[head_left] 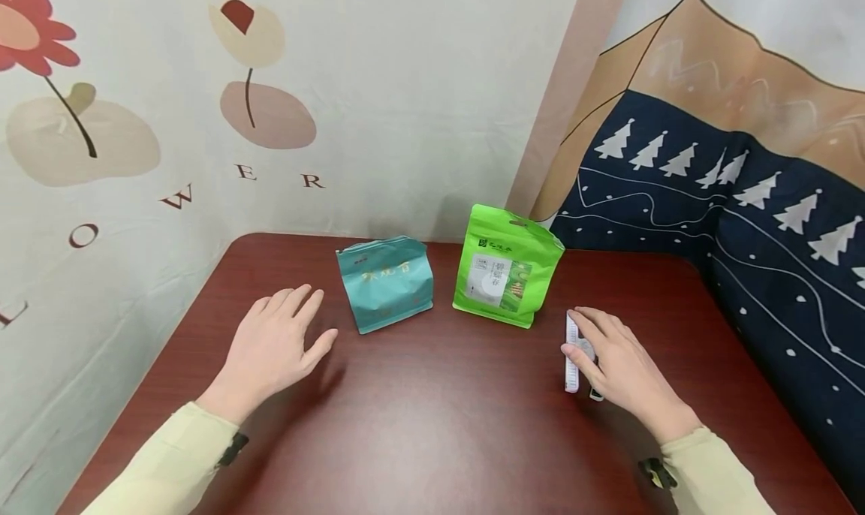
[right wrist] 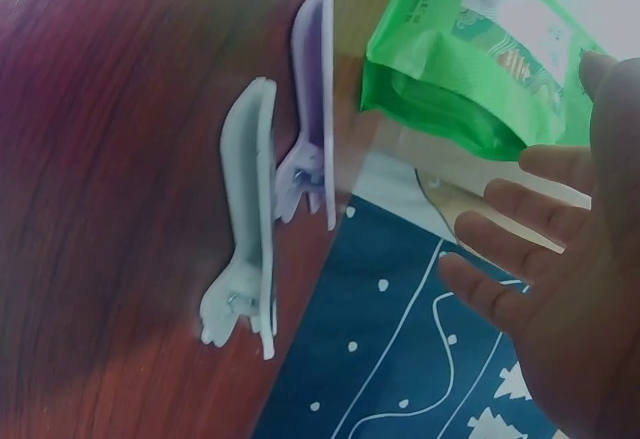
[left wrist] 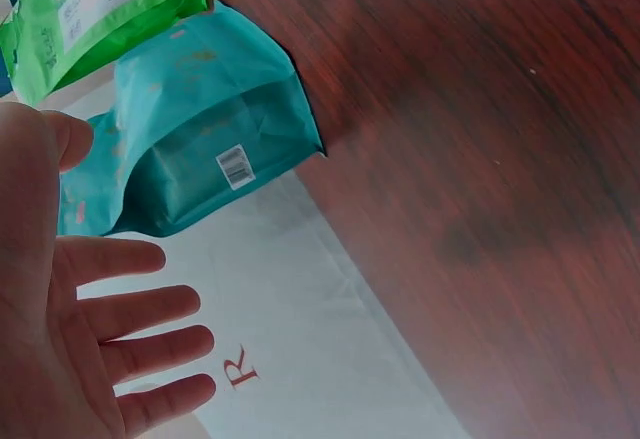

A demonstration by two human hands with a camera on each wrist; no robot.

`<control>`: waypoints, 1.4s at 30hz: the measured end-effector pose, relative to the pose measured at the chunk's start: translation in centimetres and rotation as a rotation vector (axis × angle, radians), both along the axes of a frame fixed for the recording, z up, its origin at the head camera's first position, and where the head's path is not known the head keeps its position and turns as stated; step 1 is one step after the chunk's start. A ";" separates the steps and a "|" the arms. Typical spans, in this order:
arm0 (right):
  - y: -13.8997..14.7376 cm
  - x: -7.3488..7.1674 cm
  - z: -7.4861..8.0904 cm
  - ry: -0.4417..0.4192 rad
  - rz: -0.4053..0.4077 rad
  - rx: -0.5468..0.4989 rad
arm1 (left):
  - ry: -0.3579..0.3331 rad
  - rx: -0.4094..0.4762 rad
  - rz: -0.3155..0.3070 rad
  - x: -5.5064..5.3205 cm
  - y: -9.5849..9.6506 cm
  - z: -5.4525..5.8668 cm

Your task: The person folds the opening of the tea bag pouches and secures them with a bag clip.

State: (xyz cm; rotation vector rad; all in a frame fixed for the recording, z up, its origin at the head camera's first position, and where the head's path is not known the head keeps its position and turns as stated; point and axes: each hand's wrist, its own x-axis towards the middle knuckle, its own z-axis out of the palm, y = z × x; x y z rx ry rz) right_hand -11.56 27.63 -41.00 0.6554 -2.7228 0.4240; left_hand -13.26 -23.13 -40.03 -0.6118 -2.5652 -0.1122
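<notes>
My left hand (head_left: 273,347) hovers over the left of the table, fingers extended, to the left of a teal pouch (head_left: 387,284). The left wrist view shows the pouch's base (left wrist: 236,166) with a barcode label, beyond the thumb. A bright green pouch (head_left: 508,267) stands upright to its right. My right hand (head_left: 623,361) has its fingers spread above two bag clips, pale purple (right wrist: 314,109) and white (right wrist: 252,174), lying side by side. It appears apart from both in the right wrist view. From the head, it partly hides the clips. Neither hand holds anything.
The dark red-brown wooden table (head_left: 419,425) has rounded far corners. Behind it hangs a pale cloth (head_left: 405,109) with flowers and letters. A navy cloth with white trees (head_left: 649,192) hangs along the right edge.
</notes>
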 end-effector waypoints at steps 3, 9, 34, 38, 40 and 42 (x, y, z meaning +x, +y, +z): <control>-0.3 -0.1 0.1 0.001 0.002 -0.007 | 0.031 -0.004 -0.019 0.1 0.3 0.2; -0.9 -0.1 0.6 -0.025 0.005 -0.012 | 0.082 -0.004 -0.042 0.3 0.9 0.8; -5.4 -1.0 1.5 -0.091 0.061 -0.119 | 0.143 0.019 -0.148 0.3 2.8 1.9; -5.9 -1.2 1.7 -0.105 0.068 -0.139 | 0.150 0.022 -0.175 0.0 3.1 1.8; -6.3 -1.4 1.7 -0.112 0.074 -0.149 | 0.159 0.022 -0.188 -0.2 3.4 1.8; -6.6 -1.6 1.6 -0.115 0.080 -0.158 | 0.170 0.019 -0.201 -0.5 3.6 1.9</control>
